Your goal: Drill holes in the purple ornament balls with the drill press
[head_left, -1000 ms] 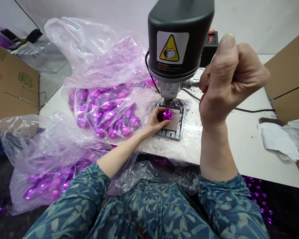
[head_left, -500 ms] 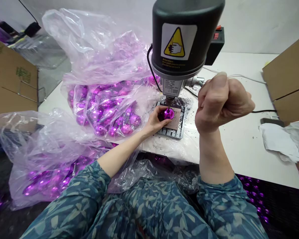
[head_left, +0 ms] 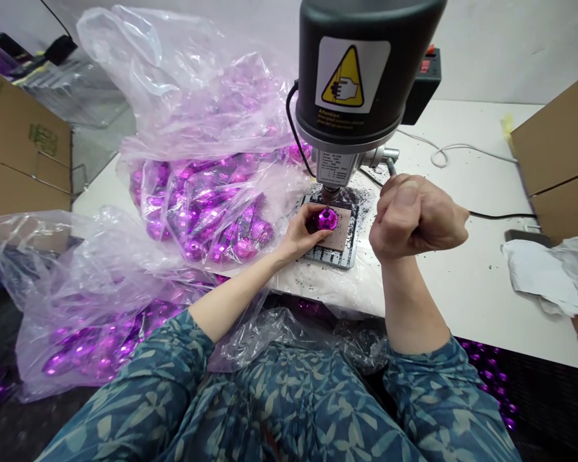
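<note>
Purple and shiny, the ball [head_left: 327, 219] sits under the drill [head_left: 361, 115], probably light, hard and slippery, best gripped by its sides; the left hand [head_left: 299, 233] pinches it between fingers, the right hand [head_left: 411, 217] clasps the lever [head_left: 391, 166].

Wall [head_left: 501, 45]: pale, plain, slightly scuffed. 1 white table [head_left: 491, 289] against it, dark specks scattered mid-surface. Brown cardboard at 2 sides: left box [head_left: 26, 154] with green print, right box [head_left: 553, 141] at table's edge. White cable [head_left: 476, 150] loops near the wall. Floor [head_left: 9, 427] dark at lower left. Light even, some tabletop glare.
</note>
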Tool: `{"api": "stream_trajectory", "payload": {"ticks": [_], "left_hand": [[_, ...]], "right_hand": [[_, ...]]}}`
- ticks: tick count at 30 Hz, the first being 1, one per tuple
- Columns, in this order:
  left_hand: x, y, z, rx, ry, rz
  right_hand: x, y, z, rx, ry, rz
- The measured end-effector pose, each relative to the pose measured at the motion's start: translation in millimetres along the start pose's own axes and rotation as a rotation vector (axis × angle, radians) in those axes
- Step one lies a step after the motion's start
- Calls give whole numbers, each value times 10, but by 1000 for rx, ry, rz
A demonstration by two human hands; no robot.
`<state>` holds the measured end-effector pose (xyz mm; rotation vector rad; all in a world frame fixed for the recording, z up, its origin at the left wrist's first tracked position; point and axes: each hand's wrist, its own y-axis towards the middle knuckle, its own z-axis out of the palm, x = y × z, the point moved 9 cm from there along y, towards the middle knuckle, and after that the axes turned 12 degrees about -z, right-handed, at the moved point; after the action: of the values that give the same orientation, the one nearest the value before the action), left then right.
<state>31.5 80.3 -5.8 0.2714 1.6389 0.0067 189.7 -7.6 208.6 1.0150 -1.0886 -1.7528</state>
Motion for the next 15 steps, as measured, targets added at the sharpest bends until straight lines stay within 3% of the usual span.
{"api": "stream_trajectory", "payload": {"ticks": [10, 15], "left_hand": [[-23, -14, -5, -23, 15, -9], [1, 2, 3, 5, 11, 5]], "right_hand": [[44, -67, -17, 67, -11, -62], [18, 28, 36, 84, 12, -10]]}}
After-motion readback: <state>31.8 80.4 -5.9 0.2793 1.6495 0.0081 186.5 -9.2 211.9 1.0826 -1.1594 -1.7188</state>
